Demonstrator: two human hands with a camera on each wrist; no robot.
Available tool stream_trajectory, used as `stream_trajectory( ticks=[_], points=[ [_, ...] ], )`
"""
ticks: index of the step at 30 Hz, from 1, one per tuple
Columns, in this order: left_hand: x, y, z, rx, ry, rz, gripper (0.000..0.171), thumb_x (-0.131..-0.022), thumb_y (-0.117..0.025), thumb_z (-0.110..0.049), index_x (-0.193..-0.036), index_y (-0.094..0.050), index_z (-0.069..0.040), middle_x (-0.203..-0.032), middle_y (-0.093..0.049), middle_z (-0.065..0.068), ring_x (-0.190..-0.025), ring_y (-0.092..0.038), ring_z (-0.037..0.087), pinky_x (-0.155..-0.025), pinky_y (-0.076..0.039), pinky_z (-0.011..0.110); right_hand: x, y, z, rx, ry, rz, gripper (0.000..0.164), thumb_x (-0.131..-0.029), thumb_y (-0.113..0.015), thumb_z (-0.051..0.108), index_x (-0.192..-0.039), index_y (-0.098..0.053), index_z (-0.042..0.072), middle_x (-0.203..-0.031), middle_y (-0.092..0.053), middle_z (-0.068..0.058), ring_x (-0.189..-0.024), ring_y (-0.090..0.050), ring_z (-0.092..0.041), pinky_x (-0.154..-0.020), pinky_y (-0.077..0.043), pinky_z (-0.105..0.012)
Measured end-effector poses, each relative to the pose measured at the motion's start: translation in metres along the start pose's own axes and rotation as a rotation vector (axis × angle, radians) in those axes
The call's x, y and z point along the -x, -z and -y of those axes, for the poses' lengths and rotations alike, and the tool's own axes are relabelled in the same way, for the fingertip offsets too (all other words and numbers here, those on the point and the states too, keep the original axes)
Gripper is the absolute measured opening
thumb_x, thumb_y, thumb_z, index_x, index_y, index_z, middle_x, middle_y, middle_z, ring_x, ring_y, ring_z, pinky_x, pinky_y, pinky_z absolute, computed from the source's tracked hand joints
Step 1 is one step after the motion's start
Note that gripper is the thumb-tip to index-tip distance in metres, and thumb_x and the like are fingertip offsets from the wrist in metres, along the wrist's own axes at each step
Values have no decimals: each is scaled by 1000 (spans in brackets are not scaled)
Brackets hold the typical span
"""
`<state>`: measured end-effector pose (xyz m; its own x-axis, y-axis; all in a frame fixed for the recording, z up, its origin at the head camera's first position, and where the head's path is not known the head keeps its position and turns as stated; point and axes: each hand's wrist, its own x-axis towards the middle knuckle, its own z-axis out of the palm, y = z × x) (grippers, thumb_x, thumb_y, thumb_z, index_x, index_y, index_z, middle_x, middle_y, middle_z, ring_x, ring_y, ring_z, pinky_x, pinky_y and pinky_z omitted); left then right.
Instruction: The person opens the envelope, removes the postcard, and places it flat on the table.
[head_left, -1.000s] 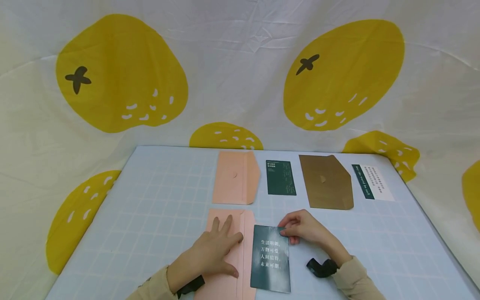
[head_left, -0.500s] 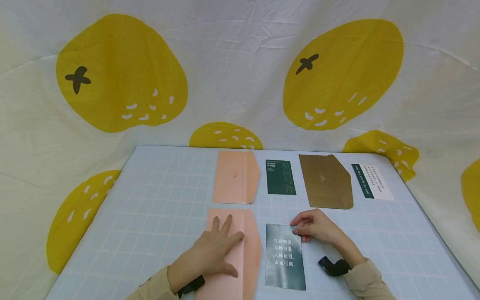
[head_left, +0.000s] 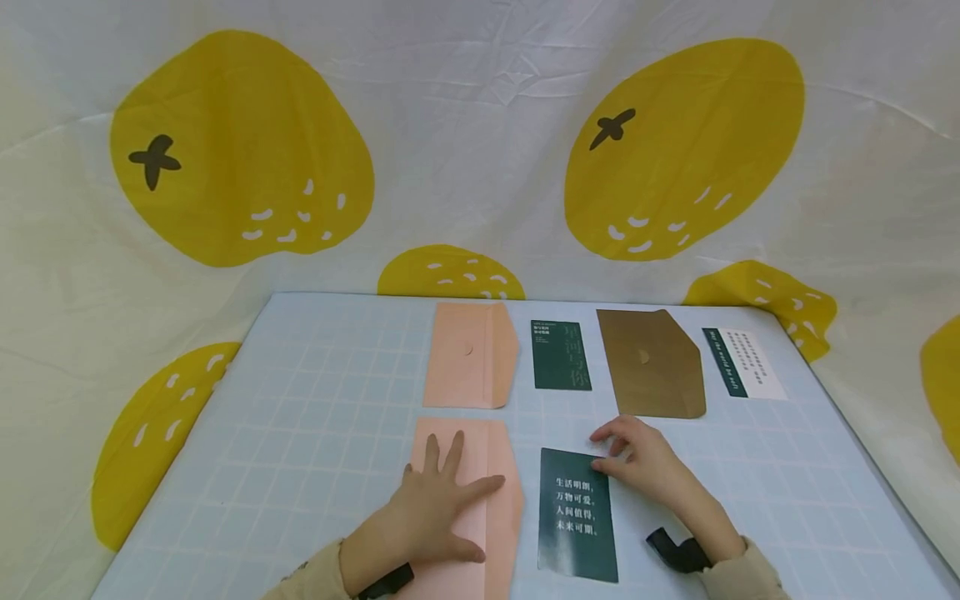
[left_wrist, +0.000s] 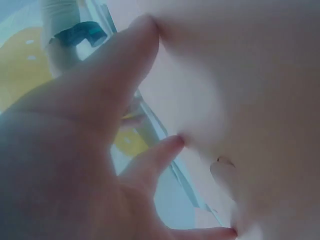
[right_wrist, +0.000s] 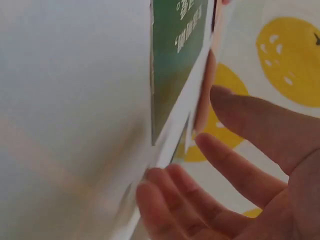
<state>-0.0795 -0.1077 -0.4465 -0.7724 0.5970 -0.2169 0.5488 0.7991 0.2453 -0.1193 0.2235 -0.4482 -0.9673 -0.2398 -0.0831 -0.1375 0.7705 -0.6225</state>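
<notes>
My left hand [head_left: 431, 517] rests with spread fingers on a pink envelope [head_left: 506, 533] at the near middle of the table. In the left wrist view, its fingertips [left_wrist: 175, 141] press on the pink paper. A dark green card [head_left: 576, 554] with white lettering lies flat just right of that envelope. Beside the card's far right corner is my right hand [head_left: 648, 462], thumb and fingers apart with nothing between them. The right wrist view shows the same gap between those fingers [right_wrist: 235, 165] and the card's edge.
Along the back lie a second pink envelope [head_left: 457, 367], a smaller green card [head_left: 561, 367], a brown envelope [head_left: 660, 387] and a white card with a green strip [head_left: 753, 375]. The pale checked table [head_left: 300, 417] meets a fruit-patterned cloth [head_left: 465, 125] behind.
The green card has slid right, off the near pink envelope's flap and onto the table. My right hand has moved right with it and let go. My left hand has stayed on the envelope.
</notes>
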Motion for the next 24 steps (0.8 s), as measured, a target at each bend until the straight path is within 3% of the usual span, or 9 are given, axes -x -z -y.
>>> stream_trajectory(
  ticks=[3, 6, 8, 11, 14, 24],
  points=[
    [2, 0, -5, -13, 19, 3, 93, -69, -69, -78, -150, -38, -45, -159, -17, 28, -137, -18, 63, -85, -41, 74, 16, -2, 11, 107, 33, 56, 67, -74, -86, 40, -132, -62, 16, -137, -53, -11, -118, -53, -32, -93, -49, -54],
    [5, -2, -9, -15, 46, 12, 103, -63, -69, -82, -152, -34, -45, -160, -14, 27, -139, -13, 62, -90, -35, 77, 32, -8, 18, 150, 86, 215, 105, -65, -85, 60, -152, -39, 24, -162, -23, -15, -143, -27, -42, -103, -29, -70],
    [7, -4, -12, -8, 67, 21, 110, -59, -71, -84, -153, -31, -45, -161, -11, 26, -140, -10, 62, -92, -31, 79, 39, -14, 19, 138, 107, 327, 117, -61, -84, 65, -157, -27, 30, -165, -9, -13, -148, -13, -44, -105, -18, -75],
    [7, -6, -13, -22, 93, 33, 116, -54, -70, -87, -154, -26, -47, -162, -7, 24, -141, -6, 61, -94, -25, 81, 44, -21, 19, 129, 110, 421, 121, -58, -85, 64, -158, -23, 36, -166, -2, -10, -149, -2, -44, -106, -6, -76],
    [6, -9, -13, -34, 109, 45, 120, -52, -70, -88, -154, -22, -49, -163, -4, 23, -142, -3, 59, -94, -23, 82, 44, -25, 19, 131, 91, 433, 120, -57, -88, 58, -157, -26, 39, -167, -2, -7, -150, 1, -42, -107, -1, -75],
    [8, -8, -15, -39, 111, 35, 122, -49, -72, -87, -154, -23, -48, -163, -3, 23, -142, -2, 59, -94, -24, 81, 42, -24, 21, 126, 82, 447, 120, -55, -90, 55, -157, -27, 38, -167, 0, -7, -150, 3, -41, -109, -2, -72]
  ],
)
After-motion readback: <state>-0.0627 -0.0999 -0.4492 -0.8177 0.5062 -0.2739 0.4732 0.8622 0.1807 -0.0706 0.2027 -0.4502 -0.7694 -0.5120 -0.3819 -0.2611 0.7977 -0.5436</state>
